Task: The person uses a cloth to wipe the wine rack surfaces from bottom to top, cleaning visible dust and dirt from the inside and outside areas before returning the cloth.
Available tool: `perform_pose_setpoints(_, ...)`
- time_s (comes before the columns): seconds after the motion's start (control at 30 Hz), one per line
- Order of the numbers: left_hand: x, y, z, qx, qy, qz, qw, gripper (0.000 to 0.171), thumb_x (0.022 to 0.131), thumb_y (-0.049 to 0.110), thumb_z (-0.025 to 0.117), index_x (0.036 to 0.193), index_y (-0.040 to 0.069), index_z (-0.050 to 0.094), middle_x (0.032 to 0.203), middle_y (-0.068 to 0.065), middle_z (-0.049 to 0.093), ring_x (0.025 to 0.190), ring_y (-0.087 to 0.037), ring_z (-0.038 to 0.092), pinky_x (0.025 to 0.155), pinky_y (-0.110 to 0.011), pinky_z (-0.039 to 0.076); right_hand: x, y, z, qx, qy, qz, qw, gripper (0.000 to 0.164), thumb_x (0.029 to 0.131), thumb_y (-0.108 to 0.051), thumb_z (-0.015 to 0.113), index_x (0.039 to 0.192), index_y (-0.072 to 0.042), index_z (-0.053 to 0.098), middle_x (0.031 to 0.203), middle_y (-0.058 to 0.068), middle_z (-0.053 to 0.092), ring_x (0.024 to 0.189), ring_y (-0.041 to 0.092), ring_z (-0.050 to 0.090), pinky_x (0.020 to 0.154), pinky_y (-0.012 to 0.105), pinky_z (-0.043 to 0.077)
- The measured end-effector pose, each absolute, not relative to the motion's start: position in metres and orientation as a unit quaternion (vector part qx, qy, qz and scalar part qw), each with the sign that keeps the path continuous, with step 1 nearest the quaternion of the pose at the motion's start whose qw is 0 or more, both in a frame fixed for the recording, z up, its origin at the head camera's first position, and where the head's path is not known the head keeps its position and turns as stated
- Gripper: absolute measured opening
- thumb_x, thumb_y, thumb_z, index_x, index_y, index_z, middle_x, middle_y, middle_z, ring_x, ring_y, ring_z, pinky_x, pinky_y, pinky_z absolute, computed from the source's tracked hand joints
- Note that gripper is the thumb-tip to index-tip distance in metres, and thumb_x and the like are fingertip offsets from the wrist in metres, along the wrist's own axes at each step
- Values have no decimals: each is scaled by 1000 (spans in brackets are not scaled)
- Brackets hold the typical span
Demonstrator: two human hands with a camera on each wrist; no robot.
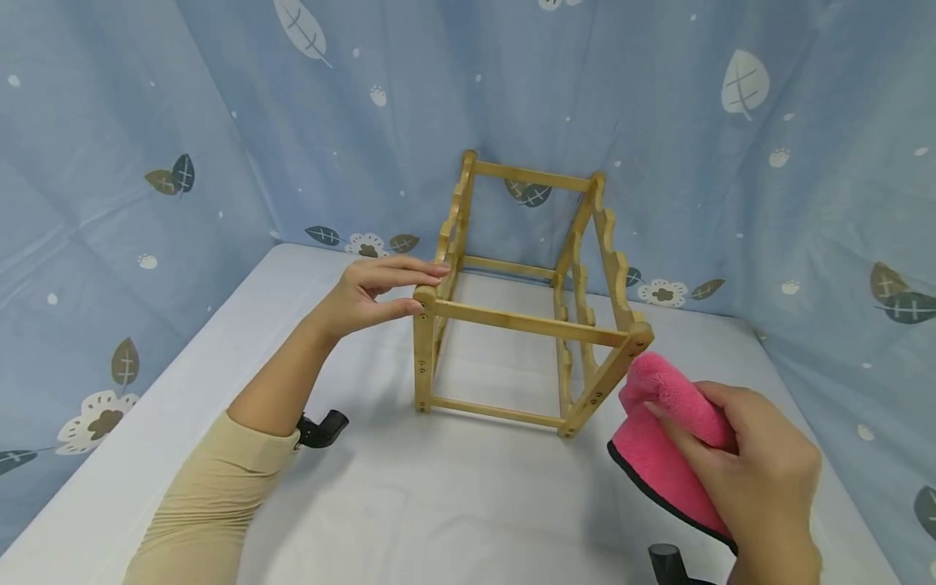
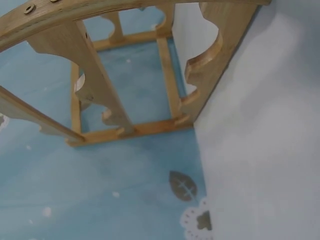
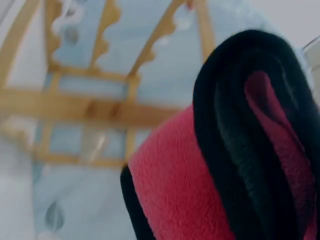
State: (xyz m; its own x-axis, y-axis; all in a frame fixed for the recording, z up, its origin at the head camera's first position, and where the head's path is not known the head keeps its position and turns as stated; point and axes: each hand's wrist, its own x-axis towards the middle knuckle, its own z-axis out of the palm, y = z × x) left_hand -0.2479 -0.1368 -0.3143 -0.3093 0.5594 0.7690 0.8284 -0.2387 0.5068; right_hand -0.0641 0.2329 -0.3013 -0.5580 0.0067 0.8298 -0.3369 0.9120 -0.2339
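A light wooden rack (image 1: pixel 530 322) with scalloped side rails stands on the white surface. My left hand (image 1: pixel 373 294) holds its near left corner, fingers over the top and thumb at the front of the post. In the left wrist view the rack's notched rails (image 2: pixel 102 82) show, while the hand itself is out of sight. My right hand (image 1: pixel 764 455) grips a folded pink cloth (image 1: pixel 676 439) with black edging, just right of the rack's near right corner. The folded cloth (image 3: pixel 185 185) fills much of the right wrist view, in front of the rack.
A white-covered table (image 1: pixel 439 504) lies under the rack. Blue curtains (image 1: pixel 409 97) with leaf and flower prints hang behind it and along both sides. A black wrist mount (image 1: pixel 322 429) sits by the left sleeve, and another (image 1: pixel 667 562) is below the right hand.
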Motion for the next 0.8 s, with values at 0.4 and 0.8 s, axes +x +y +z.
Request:
perform_pose_setpoints(0.4, -250, -145, -309, -571, -621, -533, 59, 36, 86, -3, 64, 120, 8, 66, 126, 2, 61, 120, -19, 54, 98, -29, 47, -94, 127, -274, 317, -754, 188, 544, 40, 90, -38, 62, 82, 1, 67, 73, 11, 68, 61, 26, 65, 54, 41, 55)
perform_pose_setpoints(0.8, -250, -150, -305, -583, -634, -504, 60, 30, 91, 17, 63, 121, 11, 67, 128, 5, 59, 121, -16, 54, 96, -28, 48, -137, 53, -292, 277, -788, 136, 532, 30, 77, -30, 78, 85, -3, 67, 71, 8, 67, 59, 21, 64, 52, 30, 55)
